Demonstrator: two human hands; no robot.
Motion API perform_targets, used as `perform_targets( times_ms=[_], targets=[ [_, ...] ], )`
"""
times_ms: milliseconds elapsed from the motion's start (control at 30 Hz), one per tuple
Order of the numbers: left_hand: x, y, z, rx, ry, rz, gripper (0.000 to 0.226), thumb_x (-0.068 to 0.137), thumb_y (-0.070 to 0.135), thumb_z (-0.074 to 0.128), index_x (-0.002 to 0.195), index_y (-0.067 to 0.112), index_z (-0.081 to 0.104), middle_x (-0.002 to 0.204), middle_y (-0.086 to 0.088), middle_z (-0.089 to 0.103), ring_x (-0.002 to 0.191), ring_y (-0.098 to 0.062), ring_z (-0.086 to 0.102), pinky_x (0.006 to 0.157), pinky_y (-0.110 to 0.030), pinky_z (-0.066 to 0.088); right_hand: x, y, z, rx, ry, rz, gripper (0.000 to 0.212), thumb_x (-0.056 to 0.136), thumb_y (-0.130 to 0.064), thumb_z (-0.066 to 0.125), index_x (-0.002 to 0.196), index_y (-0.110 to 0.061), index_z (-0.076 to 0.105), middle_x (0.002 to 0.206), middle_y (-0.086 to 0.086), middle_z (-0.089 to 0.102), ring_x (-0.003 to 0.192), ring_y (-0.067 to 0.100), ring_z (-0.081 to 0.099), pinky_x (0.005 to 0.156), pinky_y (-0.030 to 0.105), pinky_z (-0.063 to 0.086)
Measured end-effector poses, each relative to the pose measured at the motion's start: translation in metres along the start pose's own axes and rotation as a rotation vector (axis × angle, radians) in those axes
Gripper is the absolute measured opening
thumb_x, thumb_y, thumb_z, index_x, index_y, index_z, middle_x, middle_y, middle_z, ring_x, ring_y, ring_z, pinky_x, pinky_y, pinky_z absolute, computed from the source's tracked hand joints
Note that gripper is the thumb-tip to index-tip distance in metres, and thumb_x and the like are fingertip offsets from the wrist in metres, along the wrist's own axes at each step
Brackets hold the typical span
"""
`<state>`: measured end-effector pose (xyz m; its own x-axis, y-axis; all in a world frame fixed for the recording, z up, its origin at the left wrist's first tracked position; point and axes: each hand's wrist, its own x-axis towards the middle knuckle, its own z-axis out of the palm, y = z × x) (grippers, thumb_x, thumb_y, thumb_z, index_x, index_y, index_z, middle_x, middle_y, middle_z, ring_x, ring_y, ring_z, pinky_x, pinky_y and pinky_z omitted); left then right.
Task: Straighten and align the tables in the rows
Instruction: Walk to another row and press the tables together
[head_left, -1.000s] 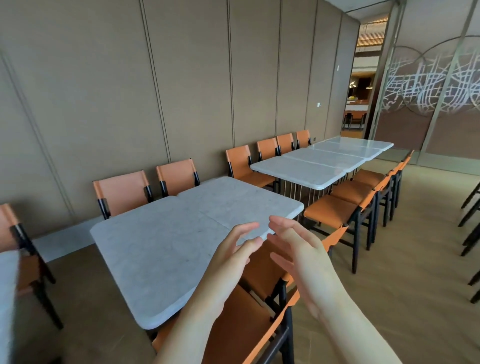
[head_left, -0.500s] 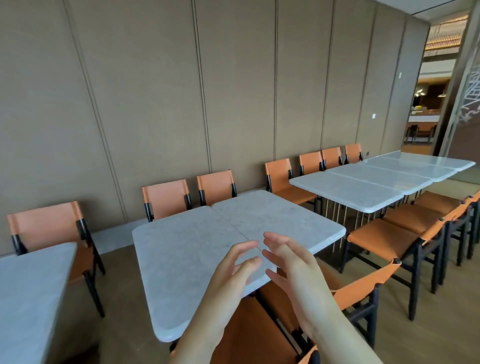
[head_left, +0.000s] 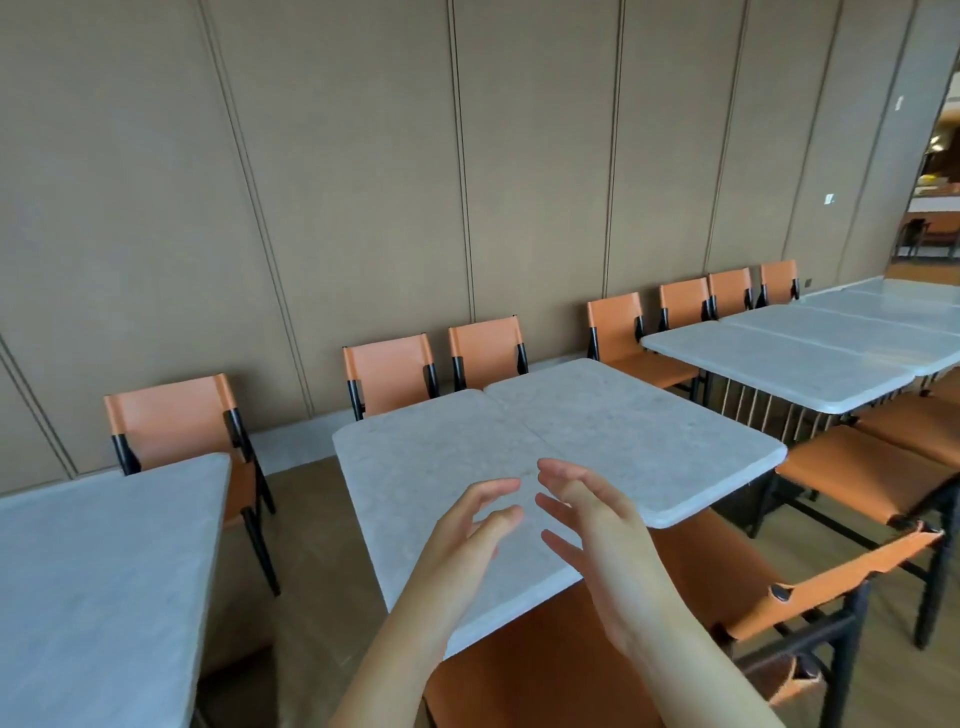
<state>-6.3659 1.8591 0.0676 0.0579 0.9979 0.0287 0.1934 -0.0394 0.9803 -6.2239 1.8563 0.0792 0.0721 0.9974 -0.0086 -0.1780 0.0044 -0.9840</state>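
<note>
- Two square tabletops of pale, speckled stone with rounded corners sit pushed together at centre: the left tabletop and the right tabletop, meeting along a thin seam running toward 11 o'clock.
- The left hand and right hand hover above the near edge, palms facing each other, fingers loose and spread, holding nothing.
- Orange leather-like chairs with black frames line the ribbed beige wall panels.
- Another stone tabletop at 8 o'clock is cut off by the frame.
- A row of tabletops at 2 o'clock runs out of view; their bases are mostly hidden.
</note>
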Motion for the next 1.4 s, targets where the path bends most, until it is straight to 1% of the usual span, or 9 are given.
perform_targets(
  times_ms=[167, 300, 467, 600, 800, 1000, 1100, 1233, 1400],
  targets=[
    [0.026, -0.031, -0.080, 0.047, -0.019, -0.016, 0.020, 0.100, 0.041, 0.056, 0.117, 0.045, 0.064, 0.127, 0.029, 0.054, 0.120, 0.005, 0.050, 0.095, -0.019, 0.044, 0.021, 0.027, 0.074, 0.003, 0.038, 0.048, 0.023, 0.101, -0.021, 0.054, 0.112, -0.031, 0.072, 0.121, -0.012, 0.067, 0.119, 0.010, 0.061, 0.106, 0.041, 0.049],
    [0.049, -0.035, -0.135, 0.042, -0.034, -0.046, 0.019, 0.099, 0.039, 0.057, 0.114, 0.044, 0.067, 0.124, 0.030, 0.056, 0.117, 0.008, 0.051, 0.105, -0.027, 0.045, 0.039, 0.034, 0.118, -0.016, 0.097, 0.095, 0.023, 0.100, -0.021, 0.054, 0.111, -0.031, 0.072, 0.118, -0.011, 0.067, 0.116, 0.011, 0.061, 0.103, 0.040, 0.050],
    [0.074, -0.060, -0.164, 0.056, -0.064, -0.074, 0.018, 0.100, 0.039, 0.055, 0.115, 0.043, 0.064, 0.124, 0.030, 0.055, 0.121, 0.004, 0.050, 0.108, -0.030, 0.043, 0.064, 0.066, 0.143, -0.046, 0.185, 0.159, 0.024, 0.101, -0.017, 0.051, 0.112, -0.025, 0.071, 0.114, -0.008, 0.067, 0.114, 0.014, 0.061, 0.101, 0.040, 0.050],
    [0.095, -0.076, -0.171, 0.057, -0.115, -0.093, 0.018, 0.100, 0.037, 0.055, 0.115, 0.041, 0.064, 0.126, 0.028, 0.057, 0.125, 0.003, 0.050, 0.112, -0.033, 0.042, 0.085, 0.081, 0.148, -0.072, 0.242, 0.194, 0.024, 0.100, -0.016, 0.051, 0.111, -0.024, 0.071, 0.111, -0.006, 0.068, 0.111, 0.015, 0.062, 0.098, 0.040, 0.051],
    [0.136, -0.091, -0.176, 0.031, -0.141, -0.140, 0.017, 0.099, 0.034, 0.058, 0.113, 0.039, 0.067, 0.125, 0.024, 0.061, 0.121, 0.004, 0.053, 0.108, -0.029, 0.042, 0.132, 0.098, 0.143, -0.087, 0.298, 0.245, 0.024, 0.101, -0.017, 0.049, 0.112, -0.023, 0.070, 0.111, -0.005, 0.066, 0.108, 0.014, 0.061, 0.094, 0.038, 0.050],
    [0.211, -0.106, -0.181, 0.046, -0.147, -0.187, 0.015, 0.098, 0.036, 0.059, 0.110, 0.038, 0.068, 0.124, 0.023, 0.060, 0.117, 0.004, 0.054, 0.094, -0.025, 0.043, 0.202, 0.119, 0.135, -0.081, 0.341, 0.288, 0.023, 0.102, -0.014, 0.049, 0.113, -0.020, 0.068, 0.108, -0.004, 0.066, 0.108, 0.019, 0.061, 0.096, 0.041, 0.051],
    [0.259, -0.109, -0.169, 0.091, -0.147, -0.186, 0.015, 0.098, 0.032, 0.059, 0.109, 0.033, 0.069, 0.121, 0.019, 0.063, 0.107, 0.009, 0.055, 0.084, -0.020, 0.045, 0.239, 0.130, 0.120, -0.075, 0.381, 0.330, 0.021, 0.102, -0.013, 0.049, 0.112, -0.019, 0.067, 0.105, -0.003, 0.064, 0.107, 0.023, 0.058, 0.099, 0.046, 0.049],
    [0.316, -0.116, -0.145, 0.170, -0.184, -0.203, 0.011, 0.097, 0.034, 0.061, 0.104, 0.035, 0.069, 0.115, 0.019, 0.066, 0.095, 0.012, 0.059, 0.064, -0.010, 0.044, 0.286, 0.144, 0.091, -0.091, 0.424, 0.354, 0.021, 0.102, -0.014, 0.050, 0.115, -0.018, 0.065, 0.110, -0.002, 0.064, 0.113, 0.026, 0.056, 0.098, 0.044, 0.048],
    [0.371, -0.135, -0.122, 0.233, -0.220, -0.205, 0.008, 0.093, 0.027, 0.068, 0.100, 0.030, 0.070, 0.106, 0.019, 0.067, 0.102, 0.006, 0.060, 0.065, 0.001, 0.040, 0.328, 0.161, 0.068, -0.109, 0.465, 0.375, 0.020, 0.100, -0.016, 0.051, 0.114, -0.021, 0.065, 0.119, 0.003, 0.064, 0.120, 0.027, 0.056, 0.108, 0.052, 0.044]
  ],
)
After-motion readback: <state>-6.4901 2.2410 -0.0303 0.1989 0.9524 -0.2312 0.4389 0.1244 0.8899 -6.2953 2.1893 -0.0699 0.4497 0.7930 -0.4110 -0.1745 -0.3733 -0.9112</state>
